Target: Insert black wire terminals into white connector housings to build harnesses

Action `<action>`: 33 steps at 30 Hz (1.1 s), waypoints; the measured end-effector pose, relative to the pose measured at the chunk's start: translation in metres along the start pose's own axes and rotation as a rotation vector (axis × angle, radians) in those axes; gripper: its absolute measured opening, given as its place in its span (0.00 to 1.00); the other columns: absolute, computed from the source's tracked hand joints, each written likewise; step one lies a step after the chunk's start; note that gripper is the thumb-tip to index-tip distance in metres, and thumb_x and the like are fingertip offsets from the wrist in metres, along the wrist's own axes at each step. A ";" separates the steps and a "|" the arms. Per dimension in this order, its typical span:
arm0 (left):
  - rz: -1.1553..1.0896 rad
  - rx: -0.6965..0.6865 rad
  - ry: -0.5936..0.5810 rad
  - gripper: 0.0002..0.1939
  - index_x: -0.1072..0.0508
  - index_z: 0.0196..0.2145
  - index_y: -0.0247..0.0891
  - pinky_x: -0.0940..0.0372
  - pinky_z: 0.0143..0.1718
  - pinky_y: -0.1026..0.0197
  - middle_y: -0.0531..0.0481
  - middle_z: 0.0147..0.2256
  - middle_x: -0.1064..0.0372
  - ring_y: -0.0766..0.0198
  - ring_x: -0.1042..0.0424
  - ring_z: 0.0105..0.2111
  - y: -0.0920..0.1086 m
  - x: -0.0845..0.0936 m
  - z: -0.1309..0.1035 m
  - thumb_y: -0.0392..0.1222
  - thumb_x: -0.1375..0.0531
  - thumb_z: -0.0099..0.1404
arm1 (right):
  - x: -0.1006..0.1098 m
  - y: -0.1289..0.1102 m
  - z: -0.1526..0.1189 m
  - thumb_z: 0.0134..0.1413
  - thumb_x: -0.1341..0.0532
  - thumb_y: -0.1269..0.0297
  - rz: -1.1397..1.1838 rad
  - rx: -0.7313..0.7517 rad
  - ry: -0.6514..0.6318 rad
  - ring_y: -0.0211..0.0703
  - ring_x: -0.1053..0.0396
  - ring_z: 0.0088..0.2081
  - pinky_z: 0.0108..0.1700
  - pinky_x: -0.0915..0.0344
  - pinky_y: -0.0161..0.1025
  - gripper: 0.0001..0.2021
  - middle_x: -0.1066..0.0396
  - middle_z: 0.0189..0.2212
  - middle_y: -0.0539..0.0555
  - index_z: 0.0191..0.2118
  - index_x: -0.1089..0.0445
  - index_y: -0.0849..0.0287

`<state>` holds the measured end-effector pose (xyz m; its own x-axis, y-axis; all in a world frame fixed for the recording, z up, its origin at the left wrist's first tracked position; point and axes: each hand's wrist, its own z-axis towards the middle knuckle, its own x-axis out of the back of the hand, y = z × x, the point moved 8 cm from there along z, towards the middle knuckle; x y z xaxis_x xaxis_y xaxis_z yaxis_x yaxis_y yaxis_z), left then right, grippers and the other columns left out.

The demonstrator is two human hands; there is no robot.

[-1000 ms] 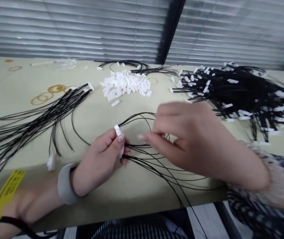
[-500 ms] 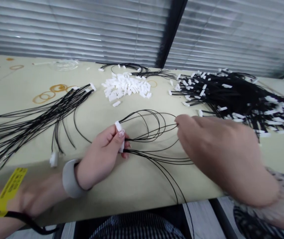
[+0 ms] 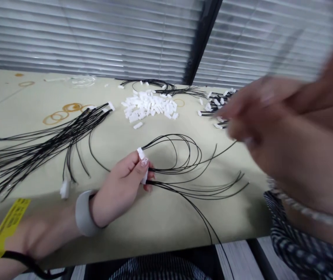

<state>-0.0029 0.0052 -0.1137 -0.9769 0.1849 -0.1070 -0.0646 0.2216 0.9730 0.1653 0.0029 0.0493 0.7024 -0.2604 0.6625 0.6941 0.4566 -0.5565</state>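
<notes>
My left hand (image 3: pixel 129 171) pinches a long white plastic connector housing (image 3: pixel 141 153) between thumb and fingers, low over the table's front half. Thin black wires (image 3: pixel 180 169) run out of the housing to the right; some loop back to it, and others end loose. Two of them hang past the table edge. Raised close to the camera on the right, my right hand (image 3: pixel 277 116) is smeared by motion, with its fingers drawn near each other. One wire's end reaches close to its fingertips, but whether they hold it is unclear.
A heap of small white connectors (image 3: pixel 148 105) lies beyond my left hand. Black wire bundles (image 3: pixel 58 144) spread at the left, near rubber bands (image 3: pixel 55 116). More wired connectors (image 3: pixel 217 102) lie at the right, mostly behind my right hand. Window blinds (image 3: pixel 96 35) stand behind the table (image 3: pixel 119 237).
My right hand has moved up and toward the camera, away from the wires, whose loose ends now show on the right. My left hand keeps hold of the connector housing.
</notes>
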 end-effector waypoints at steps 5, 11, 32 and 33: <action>0.046 -0.055 -0.022 0.11 0.34 0.28 0.36 0.35 0.20 0.67 0.52 0.26 0.37 0.68 0.36 0.23 0.006 -0.004 -0.001 0.47 0.45 0.61 | -0.064 -0.014 -0.003 0.56 0.46 0.69 -0.076 0.196 -0.453 0.28 0.40 0.23 0.26 0.46 0.29 0.07 0.34 0.23 0.46 0.29 0.34 0.61; 0.147 -0.096 0.000 0.08 0.34 0.25 0.37 0.36 0.19 0.68 0.52 0.23 0.38 0.68 0.37 0.21 0.015 -0.007 -0.003 0.41 0.47 0.61 | -0.094 0.001 -0.006 0.57 0.50 0.67 -0.324 0.245 -0.593 0.30 0.52 0.20 0.25 0.58 0.34 0.13 0.43 0.16 0.46 0.21 0.42 0.62; 0.452 -0.182 -0.110 0.09 0.38 0.28 0.38 0.34 0.22 0.67 0.54 0.24 0.37 0.68 0.35 0.23 0.014 -0.013 -0.006 0.42 0.52 0.64 | -0.100 0.002 -0.007 0.56 0.51 0.66 -0.382 0.238 -0.645 0.32 0.52 0.20 0.25 0.57 0.35 0.12 0.44 0.16 0.48 0.22 0.41 0.60; 0.461 -0.180 -0.125 0.10 0.39 0.27 0.38 0.34 0.22 0.67 0.54 0.24 0.37 0.68 0.35 0.23 0.013 -0.014 -0.006 0.43 0.52 0.64 | -0.100 0.001 -0.007 0.56 0.51 0.66 -0.395 0.243 -0.625 0.32 0.53 0.20 0.26 0.58 0.35 0.12 0.45 0.17 0.48 0.22 0.42 0.60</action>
<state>0.0083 -0.0005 -0.0979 -0.8809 0.3406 0.3286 0.3225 -0.0763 0.9435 0.0969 0.0237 -0.0210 0.1413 0.0522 0.9886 0.7699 0.6220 -0.1429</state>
